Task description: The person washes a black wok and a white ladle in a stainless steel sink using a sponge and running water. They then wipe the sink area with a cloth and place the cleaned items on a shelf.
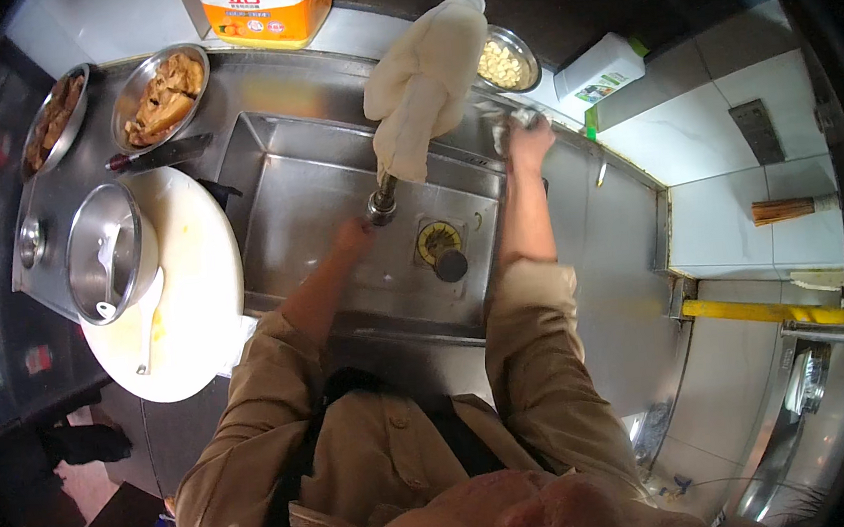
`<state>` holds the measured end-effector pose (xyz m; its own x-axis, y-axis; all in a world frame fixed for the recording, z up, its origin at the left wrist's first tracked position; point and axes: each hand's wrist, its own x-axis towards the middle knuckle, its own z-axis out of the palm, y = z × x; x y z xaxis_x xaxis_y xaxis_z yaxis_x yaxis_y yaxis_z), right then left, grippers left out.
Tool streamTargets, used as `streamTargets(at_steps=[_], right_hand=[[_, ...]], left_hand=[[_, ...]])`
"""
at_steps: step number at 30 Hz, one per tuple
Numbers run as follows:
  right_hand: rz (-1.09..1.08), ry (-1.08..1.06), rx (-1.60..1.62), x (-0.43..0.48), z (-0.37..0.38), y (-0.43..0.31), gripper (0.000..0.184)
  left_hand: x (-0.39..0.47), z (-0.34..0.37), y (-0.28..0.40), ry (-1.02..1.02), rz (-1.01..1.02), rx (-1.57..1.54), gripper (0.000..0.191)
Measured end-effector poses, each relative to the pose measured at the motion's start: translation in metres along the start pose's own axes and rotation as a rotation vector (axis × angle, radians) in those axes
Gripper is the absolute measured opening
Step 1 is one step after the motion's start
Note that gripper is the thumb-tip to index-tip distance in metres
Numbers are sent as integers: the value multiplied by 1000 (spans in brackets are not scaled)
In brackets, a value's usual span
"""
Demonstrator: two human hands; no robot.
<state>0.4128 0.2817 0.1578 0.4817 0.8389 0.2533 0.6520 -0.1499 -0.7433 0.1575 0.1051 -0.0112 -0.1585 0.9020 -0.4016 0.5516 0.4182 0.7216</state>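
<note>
My right hand [530,137] is closed on a grey-white cloth [498,123] against the steel counter, just right of the sink's back corner. Over the stainless steel sink [313,220] my left hand [355,235] is at the metal end of the faucet [381,205]; blur hides how its fingers lie. A pale cloth [417,83] is wrapped around the faucet's upper part. In the sink's floor sits a drain with a yellow strainer [436,239], and a dark round plug-like piece [451,265] lies at its edge.
Left of the sink, a round white cutting board [198,283] bears a steel bowl [79,256] and a white spoon [148,317]. Behind are a knife [164,154], a bowl of meat [163,98] and an orange tub [264,10]. Peeled garlic fills a bowl [506,60] beside a white bottle [601,71].
</note>
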Motion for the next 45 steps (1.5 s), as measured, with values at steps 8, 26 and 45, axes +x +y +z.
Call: streamTargets(at_steps=[8, 26, 45], right_hand=[[118, -77, -449, -22, 83, -34, 46], [202, -1271, -235, -202, -68, 91, 31], [171, -1241, -227, -208, -115, 104, 39]], left_hand=[[-28, -14, -56, -54, 24, -289, 26], [-29, 21, 16, -380, 207, 121, 35], [-20, 48, 170, 107, 762, 9, 25]])
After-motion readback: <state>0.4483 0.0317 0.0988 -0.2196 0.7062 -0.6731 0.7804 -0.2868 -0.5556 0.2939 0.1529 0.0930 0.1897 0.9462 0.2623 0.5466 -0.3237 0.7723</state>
